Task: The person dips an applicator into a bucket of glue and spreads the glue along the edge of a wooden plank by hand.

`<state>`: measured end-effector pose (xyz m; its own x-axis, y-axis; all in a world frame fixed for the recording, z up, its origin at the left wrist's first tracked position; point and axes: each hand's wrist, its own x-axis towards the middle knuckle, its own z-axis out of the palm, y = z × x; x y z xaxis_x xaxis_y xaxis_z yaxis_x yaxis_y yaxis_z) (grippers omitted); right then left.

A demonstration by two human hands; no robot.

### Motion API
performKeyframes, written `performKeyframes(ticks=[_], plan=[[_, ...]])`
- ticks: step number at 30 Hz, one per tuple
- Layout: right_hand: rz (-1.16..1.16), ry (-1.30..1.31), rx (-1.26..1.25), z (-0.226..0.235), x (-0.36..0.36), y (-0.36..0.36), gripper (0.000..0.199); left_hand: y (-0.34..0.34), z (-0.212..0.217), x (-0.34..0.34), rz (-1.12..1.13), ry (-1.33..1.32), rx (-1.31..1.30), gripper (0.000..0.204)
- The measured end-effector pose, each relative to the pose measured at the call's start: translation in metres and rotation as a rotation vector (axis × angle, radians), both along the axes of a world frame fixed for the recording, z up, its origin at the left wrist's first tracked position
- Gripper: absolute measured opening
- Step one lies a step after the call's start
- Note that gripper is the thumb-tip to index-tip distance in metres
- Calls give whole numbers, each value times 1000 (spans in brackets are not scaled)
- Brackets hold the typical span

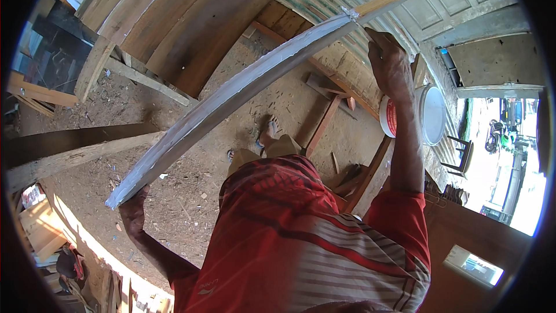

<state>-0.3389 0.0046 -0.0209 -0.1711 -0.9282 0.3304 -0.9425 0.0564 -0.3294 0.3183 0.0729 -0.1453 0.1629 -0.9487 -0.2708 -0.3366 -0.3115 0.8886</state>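
A long wooden board (243,78) slants across the view from lower left to upper right. Its upper edge carries a whitish-grey coat of paste or paint, while the far right tip (387,3) is bare wood. At the coat's end sits a small white clump (350,14). My left hand (134,206) is wrapped under the board's near left end, its fingers partly hidden. Just below the bare end, my right hand (391,61) is closed, apart from the board. A flat brownish shape shows at its fingertips, too unclear to name.
Wide planks (191,17) lie on a wooden stand at the upper left. A thick beam (87,148) reaches in from the left. Buckets (433,116) stand by my right forearm, near corrugated sheeting and a panelled door (449,0). Shavings litter the dirt floor (174,208).
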Motion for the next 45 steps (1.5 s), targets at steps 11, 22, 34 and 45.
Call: performKeyframes(ticks=[11, 22, 34, 45], plan=[[155, -155, 89, 14, 42, 21, 31, 3, -1, -3, 20, 12, -33, 52], [53, -28, 32, 7, 46, 15, 33, 9, -9, 11, -71, 263, -119, 50], [207, -185, 52, 24, 79, 22, 34, 13, -17, 14, -26, 208, -149, 52], [189, -76, 62, 10, 108, 35, 34, 5, -9, 5, -9, -19, 4, 54]])
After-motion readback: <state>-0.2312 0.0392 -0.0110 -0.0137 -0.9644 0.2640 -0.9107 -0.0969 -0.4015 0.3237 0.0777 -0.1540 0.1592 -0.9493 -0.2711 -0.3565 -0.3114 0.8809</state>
